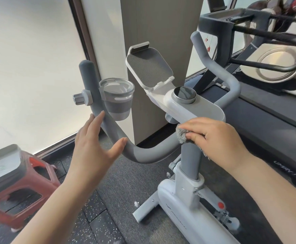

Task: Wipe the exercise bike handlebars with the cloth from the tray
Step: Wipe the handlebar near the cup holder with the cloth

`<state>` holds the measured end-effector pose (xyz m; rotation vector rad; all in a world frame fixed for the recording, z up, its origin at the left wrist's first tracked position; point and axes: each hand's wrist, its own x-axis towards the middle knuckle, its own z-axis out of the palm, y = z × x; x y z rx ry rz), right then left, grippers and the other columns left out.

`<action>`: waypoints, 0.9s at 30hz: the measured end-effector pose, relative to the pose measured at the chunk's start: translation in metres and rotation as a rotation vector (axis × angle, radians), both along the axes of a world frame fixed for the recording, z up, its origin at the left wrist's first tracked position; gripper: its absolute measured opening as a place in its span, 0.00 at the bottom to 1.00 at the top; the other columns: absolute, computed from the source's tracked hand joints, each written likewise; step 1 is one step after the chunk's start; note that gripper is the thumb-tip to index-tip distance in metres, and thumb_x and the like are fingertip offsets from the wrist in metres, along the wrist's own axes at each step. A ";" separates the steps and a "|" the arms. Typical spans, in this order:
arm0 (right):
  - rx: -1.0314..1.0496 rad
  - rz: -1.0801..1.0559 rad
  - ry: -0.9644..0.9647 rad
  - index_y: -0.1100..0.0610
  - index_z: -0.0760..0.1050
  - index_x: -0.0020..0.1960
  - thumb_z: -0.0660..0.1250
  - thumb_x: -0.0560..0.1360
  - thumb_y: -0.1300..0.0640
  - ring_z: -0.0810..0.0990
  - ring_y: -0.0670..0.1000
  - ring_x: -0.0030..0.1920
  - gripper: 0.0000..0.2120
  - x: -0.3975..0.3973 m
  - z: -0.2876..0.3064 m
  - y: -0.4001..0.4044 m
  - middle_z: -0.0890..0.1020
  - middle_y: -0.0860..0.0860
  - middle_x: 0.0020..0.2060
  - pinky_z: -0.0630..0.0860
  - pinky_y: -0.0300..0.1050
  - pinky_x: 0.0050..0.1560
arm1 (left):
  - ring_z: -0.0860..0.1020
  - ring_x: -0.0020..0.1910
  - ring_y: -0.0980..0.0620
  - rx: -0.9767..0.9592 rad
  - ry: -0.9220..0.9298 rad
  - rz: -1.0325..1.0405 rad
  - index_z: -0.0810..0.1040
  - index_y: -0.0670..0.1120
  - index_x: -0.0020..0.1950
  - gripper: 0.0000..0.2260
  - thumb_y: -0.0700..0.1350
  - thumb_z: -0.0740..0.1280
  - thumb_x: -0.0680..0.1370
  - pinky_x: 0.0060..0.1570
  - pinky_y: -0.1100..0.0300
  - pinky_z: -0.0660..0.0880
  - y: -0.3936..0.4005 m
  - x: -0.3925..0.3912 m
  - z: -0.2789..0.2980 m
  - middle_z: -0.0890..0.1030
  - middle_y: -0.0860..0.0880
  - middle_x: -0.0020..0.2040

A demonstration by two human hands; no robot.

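The exercise bike's grey handlebar (pixel 143 154) curves in a U from the left grip up to the right grip, around a white console. My right hand (pixel 216 138) is shut on a fluffy grey cloth (pixel 181 134) and presses it onto the bar's middle, just above the stem. My left hand (pixel 94 147) is open with fingers spread, its fingertips and thumb touching the left bend of the bar without closing around it. A grey tray (pixel 1 166) rests on a red stool at the lower left.
A grey cup (pixel 117 99) sits in a holder clamped to the left grip. The white console carries a phone rest (pixel 149 69) and a round knob (pixel 185 95). A red stool (pixel 29 187) stands at left, a treadmill (pixel 270 124) at right, a pillar behind.
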<state>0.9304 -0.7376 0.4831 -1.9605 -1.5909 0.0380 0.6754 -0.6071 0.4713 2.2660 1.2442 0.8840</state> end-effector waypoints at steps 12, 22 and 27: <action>0.026 -0.141 -0.131 0.48 0.82 0.56 0.69 0.74 0.57 0.80 0.47 0.53 0.12 0.019 -0.002 -0.003 0.83 0.42 0.54 0.75 0.43 0.52 | 0.59 0.74 0.52 -0.006 -0.003 -0.005 0.58 0.50 0.76 0.39 0.54 0.72 0.70 0.71 0.56 0.56 0.000 0.001 -0.001 0.64 0.51 0.75; 0.196 -0.215 0.222 0.49 0.83 0.54 0.71 0.73 0.57 0.79 0.41 0.52 0.10 -0.007 0.018 0.006 0.83 0.42 0.48 0.74 0.40 0.57 | 0.62 0.71 0.48 -0.025 0.035 -0.040 0.57 0.51 0.76 0.43 0.62 0.70 0.66 0.69 0.52 0.61 0.008 -0.010 0.003 0.68 0.49 0.71; 0.180 -0.158 0.419 0.38 0.81 0.45 0.73 0.71 0.51 0.80 0.34 0.48 0.07 -0.033 0.045 0.045 0.82 0.31 0.41 0.73 0.30 0.52 | 0.65 0.67 0.48 -0.005 0.035 -0.030 0.59 0.55 0.75 0.43 0.68 0.67 0.63 0.66 0.52 0.63 0.024 -0.017 0.010 0.71 0.50 0.66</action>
